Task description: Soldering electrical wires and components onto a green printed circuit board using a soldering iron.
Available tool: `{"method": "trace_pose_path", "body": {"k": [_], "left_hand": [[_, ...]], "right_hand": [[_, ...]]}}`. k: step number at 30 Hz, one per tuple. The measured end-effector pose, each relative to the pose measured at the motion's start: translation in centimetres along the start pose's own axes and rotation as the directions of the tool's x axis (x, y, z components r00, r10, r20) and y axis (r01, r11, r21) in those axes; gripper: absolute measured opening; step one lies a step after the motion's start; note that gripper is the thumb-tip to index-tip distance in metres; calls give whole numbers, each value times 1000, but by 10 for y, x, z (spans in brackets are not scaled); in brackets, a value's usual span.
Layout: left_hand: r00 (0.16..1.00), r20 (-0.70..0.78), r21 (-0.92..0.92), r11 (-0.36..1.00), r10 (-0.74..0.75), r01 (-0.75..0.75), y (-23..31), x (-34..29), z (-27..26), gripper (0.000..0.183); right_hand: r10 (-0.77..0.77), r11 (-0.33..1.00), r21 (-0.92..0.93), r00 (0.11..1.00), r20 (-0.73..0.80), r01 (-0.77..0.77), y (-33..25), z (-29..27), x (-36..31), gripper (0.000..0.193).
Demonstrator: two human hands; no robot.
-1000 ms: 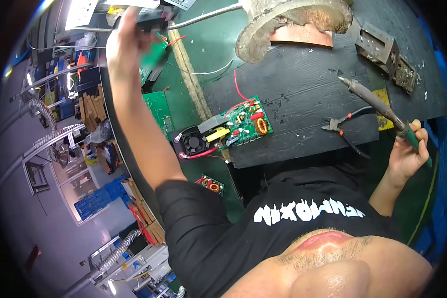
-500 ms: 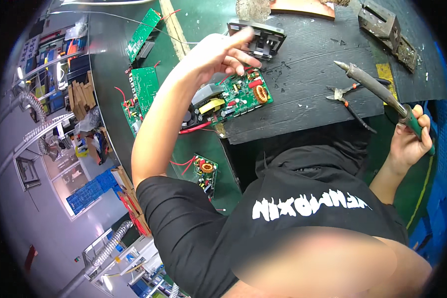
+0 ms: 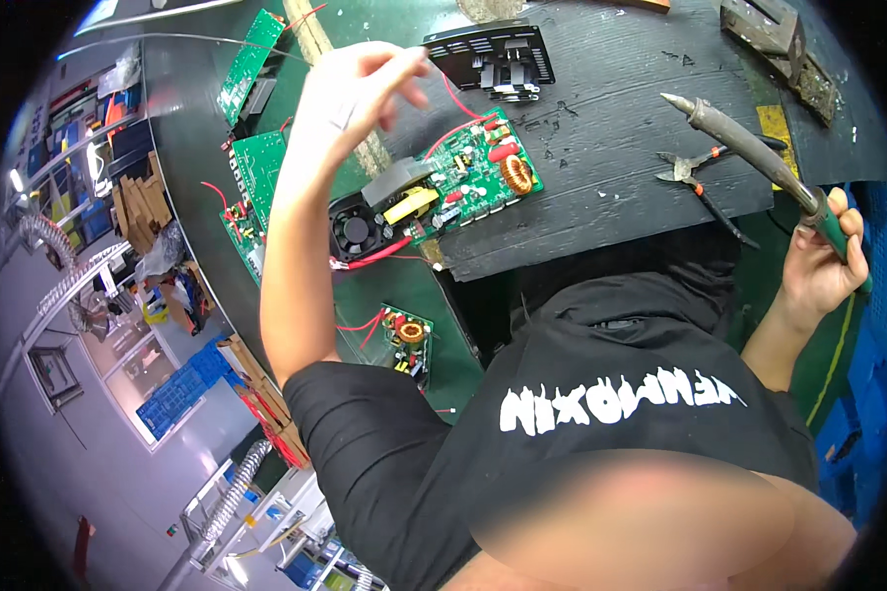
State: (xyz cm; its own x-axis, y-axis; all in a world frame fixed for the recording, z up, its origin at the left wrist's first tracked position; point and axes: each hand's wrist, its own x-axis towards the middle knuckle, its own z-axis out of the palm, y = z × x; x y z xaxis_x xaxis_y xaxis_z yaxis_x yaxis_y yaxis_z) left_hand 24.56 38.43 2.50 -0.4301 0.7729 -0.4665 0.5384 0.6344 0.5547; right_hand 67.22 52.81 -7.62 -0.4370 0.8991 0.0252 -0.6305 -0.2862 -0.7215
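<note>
My right hand [image 3: 826, 258] grips the green handle of a soldering iron [image 3: 759, 163], its tip pointing up and left over the bench. Raised at the upper left, my left hand [image 3: 360, 94] has its fingers partly curled. A thin grey solder wire [image 3: 217, 40] runs into it from the left; the pinch itself is partly hidden. Below and right of this hand lies a green circuit board [image 3: 468, 172] with a copper coil, red wires and a black fan [image 3: 355, 231]. A black slotted panel [image 3: 493, 59] with a socket stands behind the board, touched by neither hand.
Orange-handled cutting pliers [image 3: 695, 177] lie near the iron. At the back right is a rusty metal block [image 3: 769, 39]. More circuit boards [image 3: 266, 167] rest at the left, and a small board [image 3: 404, 340] lies nearer me. Black clippings are scattered over the dark bench mat [image 3: 611, 187].
My left hand has moved left, away from the black panel, and the solder wire has shifted with it. More of the fan shows. My right hand keeps the soldering iron nearly still.
</note>
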Motion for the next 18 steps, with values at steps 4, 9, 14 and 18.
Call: {"method": "trace_pose_path", "body": {"k": [4, 9, 14, 18], "left_hand": [[651, -110, 740, 499, 751, -450, -56, 31, -12, 29], [798, -108, 624, 665, 593, -410, -74, 27, -1, 21], [789, -311, 413, 823, 530, -390, -32, -37, 15, 14], [527, -260, 497, 580, 809, -646, -16, -62, 52, 22]], "right_hand": [[25, 1000, 7, 999, -28, -25, 3, 6, 1, 25], [34, 999, 28, 998, -52, -33, 13, 18, 7, 26], [5, 1000, 11, 999, -40, -5, 15, 22, 3, 28], [77, 992, -93, 996, -40, -80, 33, 33, 3, 27]]}}
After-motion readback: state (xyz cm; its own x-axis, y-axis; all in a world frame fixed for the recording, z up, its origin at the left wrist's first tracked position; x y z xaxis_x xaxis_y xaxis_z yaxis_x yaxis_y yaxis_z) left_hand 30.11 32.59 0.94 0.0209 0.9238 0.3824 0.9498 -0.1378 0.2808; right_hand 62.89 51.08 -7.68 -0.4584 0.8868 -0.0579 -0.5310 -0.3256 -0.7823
